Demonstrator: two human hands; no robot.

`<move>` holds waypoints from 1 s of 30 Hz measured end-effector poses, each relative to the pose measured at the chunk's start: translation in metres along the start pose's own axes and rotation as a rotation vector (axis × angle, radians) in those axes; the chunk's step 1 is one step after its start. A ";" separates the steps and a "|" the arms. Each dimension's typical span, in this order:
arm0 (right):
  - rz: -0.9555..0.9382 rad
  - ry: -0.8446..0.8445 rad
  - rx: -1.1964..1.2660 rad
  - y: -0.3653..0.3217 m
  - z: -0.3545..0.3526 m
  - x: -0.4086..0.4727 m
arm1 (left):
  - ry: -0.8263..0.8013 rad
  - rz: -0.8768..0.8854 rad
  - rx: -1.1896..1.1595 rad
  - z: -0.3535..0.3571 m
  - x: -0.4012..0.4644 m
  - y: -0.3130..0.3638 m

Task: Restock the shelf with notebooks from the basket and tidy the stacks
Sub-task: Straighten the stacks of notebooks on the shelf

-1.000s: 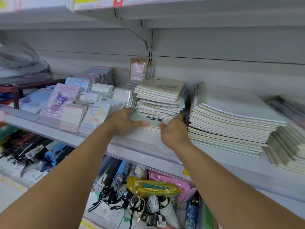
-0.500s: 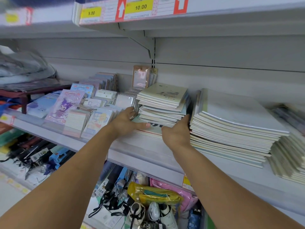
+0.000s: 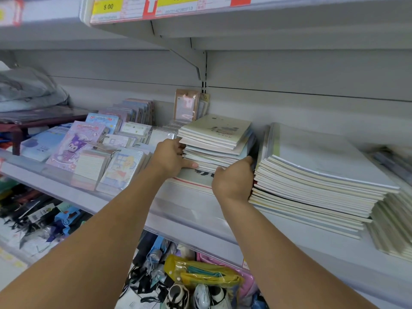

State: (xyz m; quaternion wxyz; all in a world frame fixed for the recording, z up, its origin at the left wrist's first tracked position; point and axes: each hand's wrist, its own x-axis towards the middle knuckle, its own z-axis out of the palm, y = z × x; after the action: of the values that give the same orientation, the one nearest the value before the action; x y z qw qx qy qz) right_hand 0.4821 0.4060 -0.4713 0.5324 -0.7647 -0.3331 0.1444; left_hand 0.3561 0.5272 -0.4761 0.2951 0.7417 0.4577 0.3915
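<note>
A stack of pale notebooks (image 3: 216, 139) sits on the white shelf (image 3: 191, 217), its upper part skewed against the lower notebooks. My left hand (image 3: 170, 158) grips the stack's left side, thumb lying along a front edge. At the stack's right front corner, my right hand (image 3: 234, 179) holds it, with fingers tucked into the gap beside a larger notebook stack (image 3: 321, 170). The basket is out of view.
Small ring-bound notepads and character stationery (image 3: 89, 150) stand left of the stack. Another notebook pile (image 3: 396, 224) lies at the far right. An upper shelf with price labels (image 3: 142, 7) hangs overhead. Umbrellas and bagged goods (image 3: 196, 279) fill the shelf below.
Both hands have slid further in along the sides of the middle stack. The view has tilted upward, showing more of the upper shelf's price labels.
</note>
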 end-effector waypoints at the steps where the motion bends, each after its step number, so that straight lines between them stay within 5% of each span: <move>1: -0.006 0.005 -0.004 0.000 0.000 0.000 | 0.017 0.014 -0.002 0.001 0.000 -0.002; 15: -0.041 0.006 0.062 0.004 0.001 -0.004 | 0.092 -0.026 -0.255 0.010 -0.006 -0.008; 21: -0.034 0.025 0.065 0.006 0.003 0.000 | -0.071 -0.010 -0.278 0.005 -0.009 0.002; 30: 0.001 0.037 0.043 0.008 0.003 0.002 | 0.061 -0.042 -0.226 0.017 -0.010 0.001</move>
State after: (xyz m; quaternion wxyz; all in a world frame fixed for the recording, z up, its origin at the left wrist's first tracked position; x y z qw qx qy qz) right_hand 0.4845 0.4078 -0.4793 0.5548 -0.7556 -0.3197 0.1376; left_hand 0.3680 0.5161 -0.4873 0.3711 0.6815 0.4350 0.4567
